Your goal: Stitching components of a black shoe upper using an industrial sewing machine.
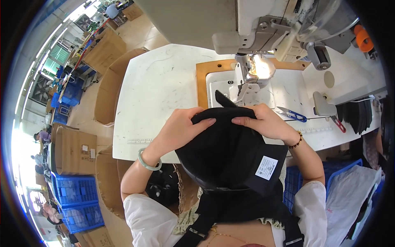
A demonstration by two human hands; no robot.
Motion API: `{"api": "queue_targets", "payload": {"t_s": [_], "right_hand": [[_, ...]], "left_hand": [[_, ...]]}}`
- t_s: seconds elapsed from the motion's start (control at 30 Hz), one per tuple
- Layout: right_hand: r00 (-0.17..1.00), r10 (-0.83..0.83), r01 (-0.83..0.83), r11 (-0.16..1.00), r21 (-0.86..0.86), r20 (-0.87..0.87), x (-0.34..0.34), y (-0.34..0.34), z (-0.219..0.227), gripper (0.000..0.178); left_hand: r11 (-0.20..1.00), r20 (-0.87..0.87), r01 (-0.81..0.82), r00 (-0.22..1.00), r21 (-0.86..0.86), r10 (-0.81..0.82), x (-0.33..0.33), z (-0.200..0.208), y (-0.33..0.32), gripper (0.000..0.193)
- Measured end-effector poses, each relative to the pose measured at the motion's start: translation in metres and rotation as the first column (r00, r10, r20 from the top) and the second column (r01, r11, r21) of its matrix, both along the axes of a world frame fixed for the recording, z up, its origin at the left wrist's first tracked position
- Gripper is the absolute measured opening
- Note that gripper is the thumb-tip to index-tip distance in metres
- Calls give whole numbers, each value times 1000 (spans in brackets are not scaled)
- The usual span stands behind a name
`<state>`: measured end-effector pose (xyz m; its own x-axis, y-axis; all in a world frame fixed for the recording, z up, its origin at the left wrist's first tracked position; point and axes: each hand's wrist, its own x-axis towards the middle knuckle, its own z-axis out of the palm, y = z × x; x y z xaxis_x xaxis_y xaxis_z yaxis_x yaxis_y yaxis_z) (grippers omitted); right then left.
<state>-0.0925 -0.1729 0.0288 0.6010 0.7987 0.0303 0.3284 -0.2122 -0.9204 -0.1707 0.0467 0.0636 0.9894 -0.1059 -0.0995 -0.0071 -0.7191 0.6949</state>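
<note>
A soft, rounded black fabric piece, shaped like a cap [224,144], is held up in front of my chest. My left hand [181,125] pinches its upper edge, thumb on the near side. On the opposite side of that edge, my right hand [263,121] grips it the same way. A short black strap [224,99] sticks up between the hands, toward the sewing machine. A white printed label [266,168] lies on a black flap at the lower right; I cannot tell whether that flap belongs to the held piece. The fingers behind the fabric are hidden.
The sewing machine's lit needle area [251,78] stands just beyond my hands on a white table [144,103]. Blue thread snips [294,115] and a stack of black strips [357,117] lie to the right. Cartons [76,150] and blue crates [78,189] stand at the left.
</note>
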Motion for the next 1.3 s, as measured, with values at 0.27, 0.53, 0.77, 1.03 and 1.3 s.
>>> {"api": "queue_targets", "payload": {"t_s": [0.27,0.53,0.77,1.03,1.3], "right_hand": [[998,58,-59,997,-46,-30,7,2,3,33],[999,-23,24,999,-42,37,-3,12,17,26],[968,-28,33,999,-16,250,-12,14,12,26],[903,-26,-47,986,160,429,-18,40,24,33],[688,-310,88,933,348,656,-28,-4,42,25]], "left_hand": [[985,-12,18,1000,-174,-21,0,-6,7,30],[982,-23,165,986,87,-163,16,17,-2,28],[992,91,39,995,116,-50,5,8,-6,24],[1000,86,3,996,-10,-2,-6,37,10,25],[808,677,-534,693,251,248,19,72,60,29]]}}
